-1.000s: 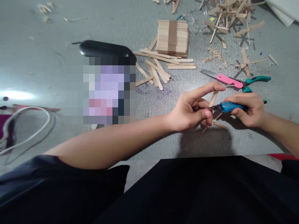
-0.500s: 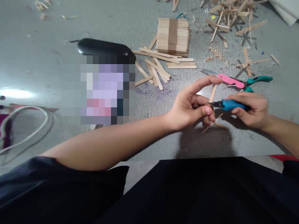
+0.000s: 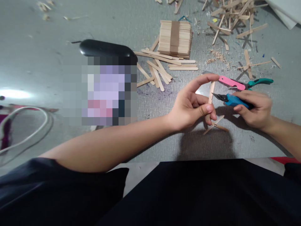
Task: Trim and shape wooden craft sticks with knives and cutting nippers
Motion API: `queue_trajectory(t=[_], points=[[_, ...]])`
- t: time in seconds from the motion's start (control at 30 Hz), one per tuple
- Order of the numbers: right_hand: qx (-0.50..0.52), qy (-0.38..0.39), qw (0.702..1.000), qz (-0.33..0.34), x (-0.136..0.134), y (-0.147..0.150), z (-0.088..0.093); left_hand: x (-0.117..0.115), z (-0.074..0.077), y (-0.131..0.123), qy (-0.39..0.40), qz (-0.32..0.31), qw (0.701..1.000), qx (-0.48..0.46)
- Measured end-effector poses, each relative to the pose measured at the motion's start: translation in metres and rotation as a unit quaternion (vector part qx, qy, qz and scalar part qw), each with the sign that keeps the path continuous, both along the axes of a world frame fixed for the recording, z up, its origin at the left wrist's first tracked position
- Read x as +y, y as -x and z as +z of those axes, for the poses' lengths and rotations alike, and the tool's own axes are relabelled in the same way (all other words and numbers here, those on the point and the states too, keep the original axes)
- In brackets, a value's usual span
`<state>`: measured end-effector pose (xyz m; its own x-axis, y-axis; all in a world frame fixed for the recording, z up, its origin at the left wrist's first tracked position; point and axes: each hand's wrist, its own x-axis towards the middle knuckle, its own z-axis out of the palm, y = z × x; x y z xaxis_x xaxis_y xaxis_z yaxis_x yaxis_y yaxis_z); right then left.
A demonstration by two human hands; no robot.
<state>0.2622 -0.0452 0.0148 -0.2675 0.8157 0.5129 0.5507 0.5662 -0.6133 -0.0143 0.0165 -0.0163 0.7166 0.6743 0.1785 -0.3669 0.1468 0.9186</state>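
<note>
Between the thumb and fingers of my left hand [image 3: 191,105] a wooden craft stick [image 3: 212,91] is held nearly upright, its top end near my raised index finger. A small notch shows on the stick's edge. My right hand [image 3: 256,108] is wrapped round a utility knife [image 3: 234,100] with a blue handle, and its dark pointed blade is just to the right of the stick. Below my left fingertips two crossed sticks [image 3: 217,125] lie on the table. Beyond my hands rest a pink folding knife [image 3: 231,83] and green-handled pliers [image 3: 261,82], partly hidden by my right hand.
A banded bundle of craft sticks [image 3: 175,37] stands at the back, with loose sticks [image 3: 160,70] in front. Crossed stick pieces [image 3: 235,18] pile up at the back right, near wood shavings [image 3: 218,56]. Leftward are a black rounded object [image 3: 105,48] and a white cable [image 3: 44,110].
The utility knife's blade has moved off the craft stick, slightly up and to the right, and its tip has tilted upward. My left hand has hardly moved and still holds the stick.
</note>
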Motion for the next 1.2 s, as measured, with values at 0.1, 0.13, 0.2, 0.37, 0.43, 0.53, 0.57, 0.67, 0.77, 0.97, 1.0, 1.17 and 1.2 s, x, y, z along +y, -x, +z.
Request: queue_trajectory(t=[0.1, 0.13, 0.2, 0.37, 0.43, 0.53, 0.57, 0.67, 0.77, 0.97, 1.0, 1.17, 1.2], points=[[-0.016, 0.02, 0.999, 0.028, 0.0004, -0.0019, 0.002, -0.0004, -0.0014, 0.001, 0.001, 0.015, 1.0, 0.002], [-0.019, 0.026, 0.999, 0.034, 0.0003, -0.0025, 0.0026, -0.0005, -0.0015, 0.0015, 0.0, 0.019, 1.0, 0.003], [-0.021, 0.035, 0.998, 0.038, -0.0001, -0.0035, 0.0032, -0.0008, -0.0018, 0.0024, -0.003, 0.02, 1.0, 0.004], [-0.015, 0.049, 0.998, 0.033, -0.0019, -0.0034, 0.0012, 0.0001, -0.0042, 0.0033, -0.013, 0.008, 1.0, -0.01], [-0.013, 0.05, 0.998, 0.027, -0.0025, -0.0027, 0.0, 0.0007, -0.005, 0.0034, -0.017, 0.009, 1.0, -0.012], [-0.01, 0.044, 0.999, 0.02, -0.0031, -0.0017, -0.0009, 0.0011, -0.0045, 0.004, -0.015, 0.017, 1.0, -0.004], [-0.01, 0.045, 0.999, 0.017, -0.0032, -0.0016, -0.0008, 0.001, -0.0042, 0.0042, -0.013, 0.021, 1.0, 0.0], [-0.021, 0.057, 0.998, 0.01, -0.0035, -0.0019, 0.0001, 0.0008, -0.0035, 0.0044, -0.009, 0.018, 1.0, 0.001], [-0.026, 0.067, 0.997, 0.003, -0.0037, -0.0022, 0.0012, 0.0008, -0.0038, 0.0039, -0.003, 0.011, 1.0, -0.006], [-0.013, 0.065, 0.998, 0.01, -0.0022, -0.0011, 0.0024, 0.0007, -0.0041, 0.0039, -0.004, 0.011, 1.0, -0.007], [-0.01, 0.061, 0.998, 0.015, -0.0019, -0.0011, 0.0021, 0.0007, -0.0041, 0.0043, -0.005, 0.009, 1.0, -0.007], [-0.016, 0.056, 0.998, 0.019, -0.0019, -0.002, 0.0005, 0.0017, -0.0052, 0.0058, -0.002, 0.004, 1.0, -0.002], [-0.019, 0.061, 0.998, 0.015, -0.0021, -0.0021, 0.0004, 0.002, -0.0056, 0.0057, 0.0, 0.004, 1.0, -0.001]])
